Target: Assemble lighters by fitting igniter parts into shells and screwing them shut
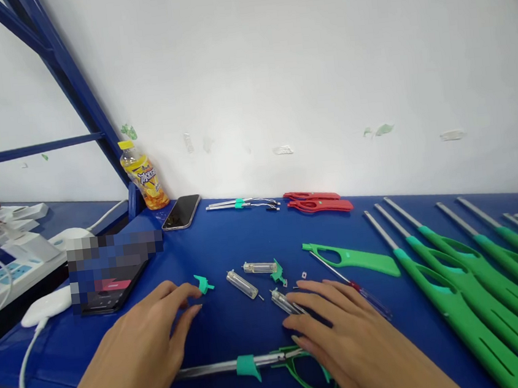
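My left hand (168, 321) is held over the blue table, thumb and index finger apart. Its index fingertip is right beside a small green trigger piece (204, 284); I cannot tell whether they touch. Fingers spread, my right hand (329, 313) partly covers a clear lighter fuel cartridge (283, 301). Two more cartridges lie between the hands, one a lone clear tube (242, 284), the other (260, 267) beside a green trigger (277, 272). Closest to me, an opened long lighter with a metal tube (212, 368) and green collar (246, 365) runs partly under my right hand.
Several green long lighters (455, 303) fill the right side. A green shell half (358, 259) and a screwdriver (373, 302) lie beyond my right hand. Red shells (320, 204), metal tubes (227, 205), a phone (182, 212) and a bottle (145, 178) stand along the wall; cables and a power strip (12, 269) lie left.
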Action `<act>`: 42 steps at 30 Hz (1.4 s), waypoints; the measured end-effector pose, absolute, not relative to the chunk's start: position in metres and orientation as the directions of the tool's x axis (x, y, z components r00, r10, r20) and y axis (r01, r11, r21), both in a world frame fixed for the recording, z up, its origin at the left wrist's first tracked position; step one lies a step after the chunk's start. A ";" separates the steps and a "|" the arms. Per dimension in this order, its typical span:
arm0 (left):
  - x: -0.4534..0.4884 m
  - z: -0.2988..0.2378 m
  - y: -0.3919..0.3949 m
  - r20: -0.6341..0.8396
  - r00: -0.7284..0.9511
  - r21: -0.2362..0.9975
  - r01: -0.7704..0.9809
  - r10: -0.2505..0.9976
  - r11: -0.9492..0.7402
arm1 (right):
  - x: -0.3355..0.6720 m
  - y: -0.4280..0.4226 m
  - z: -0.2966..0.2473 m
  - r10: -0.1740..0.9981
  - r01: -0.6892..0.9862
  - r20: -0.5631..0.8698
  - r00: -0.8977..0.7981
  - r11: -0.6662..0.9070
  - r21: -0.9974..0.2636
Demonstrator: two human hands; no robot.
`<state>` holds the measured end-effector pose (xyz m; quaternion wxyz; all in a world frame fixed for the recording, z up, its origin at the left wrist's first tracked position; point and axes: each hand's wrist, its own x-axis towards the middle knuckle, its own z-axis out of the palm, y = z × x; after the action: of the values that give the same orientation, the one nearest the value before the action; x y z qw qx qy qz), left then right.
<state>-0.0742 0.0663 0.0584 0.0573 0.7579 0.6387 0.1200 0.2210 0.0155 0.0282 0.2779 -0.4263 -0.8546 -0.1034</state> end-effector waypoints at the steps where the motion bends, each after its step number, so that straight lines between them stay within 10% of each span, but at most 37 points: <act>1: -0.076 0.059 0.066 0.102 0.148 0.227 0.959 0.984 -0.168 | 0.222 0.016 0.028 0.674 0.785 0.557 -0.485 0.617 -0.062; 19: -0.064 0.056 0.070 0.089 0.214 0.282 0.931 0.973 -0.231 | 0.222 0.011 0.043 0.691 0.759 0.561 -0.456 0.631 -0.159; 30: -0.047 0.050 0.058 0.372 0.277 0.558 0.696 0.886 -0.452 | 0.236 0.007 0.054 0.747 0.821 0.664 0.017 0.369 -0.436; 42: -0.018 0.061 0.042 0.095 0.275 0.841 0.493 0.957 -0.225 | 0.226 0.001 0.050 0.764 0.741 0.528 -0.371 0.586 -0.328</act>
<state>-0.0176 0.0416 0.0605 0.3595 0.7130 0.5083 0.3226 0.2259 0.0009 0.0503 0.3286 -0.4545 -0.8277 0.0177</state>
